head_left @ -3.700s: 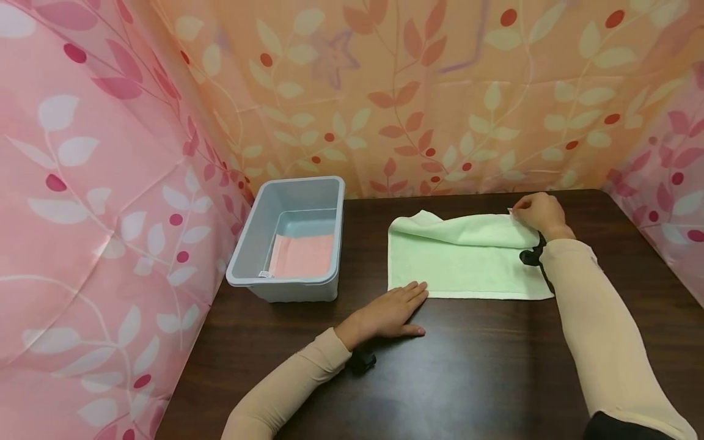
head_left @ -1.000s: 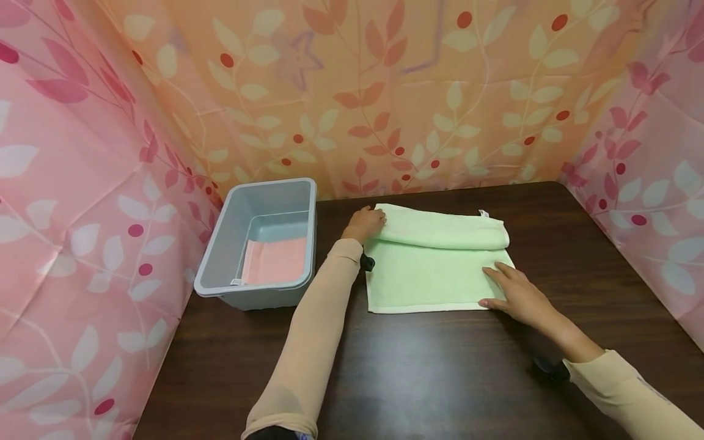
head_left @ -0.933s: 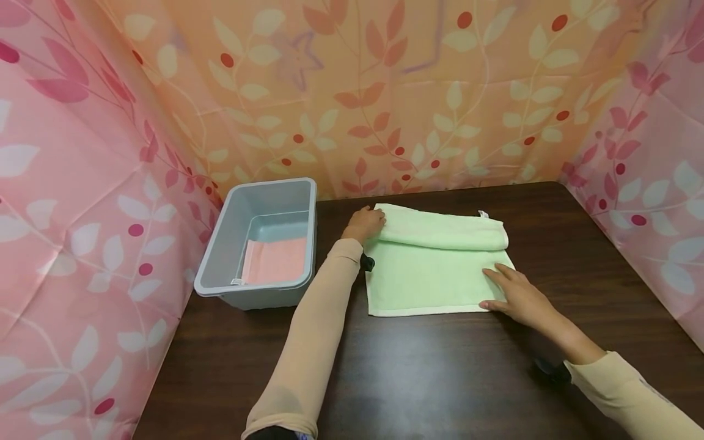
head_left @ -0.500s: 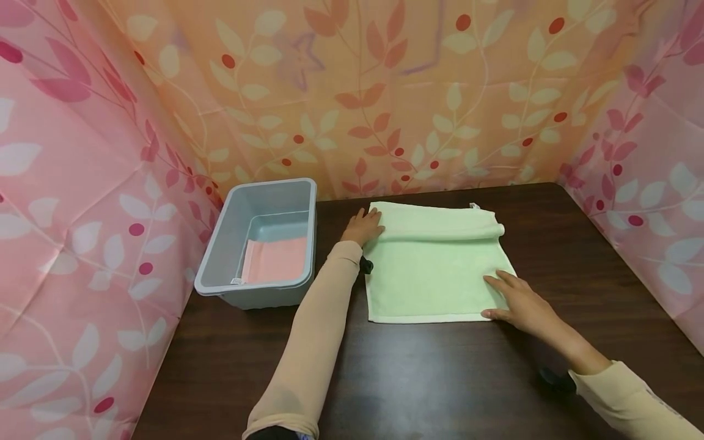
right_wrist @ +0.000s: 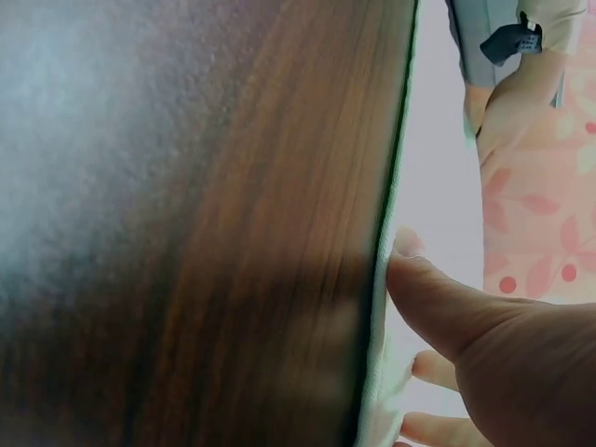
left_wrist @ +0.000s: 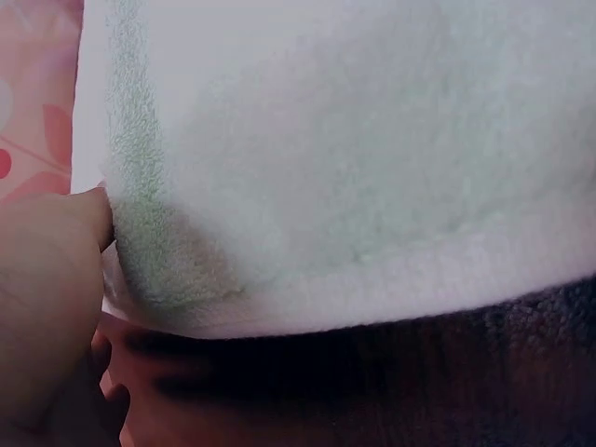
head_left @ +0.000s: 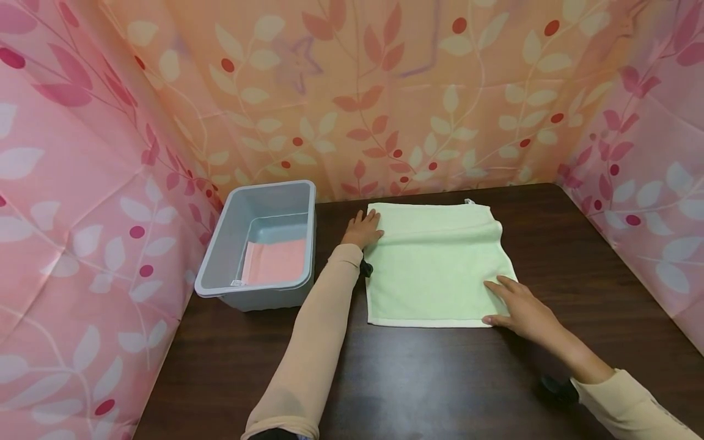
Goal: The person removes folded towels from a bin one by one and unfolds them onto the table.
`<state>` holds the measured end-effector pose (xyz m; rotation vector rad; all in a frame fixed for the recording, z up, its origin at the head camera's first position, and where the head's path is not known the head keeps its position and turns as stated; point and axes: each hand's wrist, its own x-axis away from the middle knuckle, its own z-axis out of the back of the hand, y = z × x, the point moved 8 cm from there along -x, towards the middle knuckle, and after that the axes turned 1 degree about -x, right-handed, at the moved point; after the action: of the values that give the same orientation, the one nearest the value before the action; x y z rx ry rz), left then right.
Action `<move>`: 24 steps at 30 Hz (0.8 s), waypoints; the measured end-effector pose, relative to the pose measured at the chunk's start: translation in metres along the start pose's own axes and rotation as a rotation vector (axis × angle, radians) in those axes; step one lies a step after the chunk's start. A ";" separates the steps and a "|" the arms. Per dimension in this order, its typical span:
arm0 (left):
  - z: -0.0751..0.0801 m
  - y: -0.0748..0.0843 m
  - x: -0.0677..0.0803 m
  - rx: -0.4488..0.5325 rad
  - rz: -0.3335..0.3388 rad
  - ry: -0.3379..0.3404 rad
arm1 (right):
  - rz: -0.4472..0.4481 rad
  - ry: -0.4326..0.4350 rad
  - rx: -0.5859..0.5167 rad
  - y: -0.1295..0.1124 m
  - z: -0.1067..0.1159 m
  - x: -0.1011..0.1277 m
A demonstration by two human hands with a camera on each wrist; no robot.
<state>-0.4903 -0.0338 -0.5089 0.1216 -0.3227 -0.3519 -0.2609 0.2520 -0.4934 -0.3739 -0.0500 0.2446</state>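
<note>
Right hand [head_left: 519, 307] flat, fingers straight, pressing near right corner of green towel [head_left: 437, 263] spread on table [head_left: 440, 379]. Left hand [head_left: 364, 227] flat at far left corner. Towel looks soft, light, floppy; best taken at corners. Bin [head_left: 231, 256] left.

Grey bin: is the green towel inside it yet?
No, the green towel lies spread on the table; the grey bin holds a pink cloth.

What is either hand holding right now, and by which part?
Nothing is gripped: the left hand and right hand rest flat on opposite corners of the light green terry towel.
</note>
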 end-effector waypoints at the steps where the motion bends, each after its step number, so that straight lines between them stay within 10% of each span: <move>1: 0.000 0.000 0.000 -0.001 0.003 0.001 | -0.001 -0.002 -0.001 0.000 0.000 0.001; 24: 0.000 -0.009 0.010 0.048 0.079 -0.006 | -0.032 -0.031 0.018 -0.003 -0.003 0.010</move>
<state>-0.4840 -0.0456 -0.5080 0.1549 -0.3410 -0.2663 -0.2501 0.2505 -0.4950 -0.3513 -0.0842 0.2193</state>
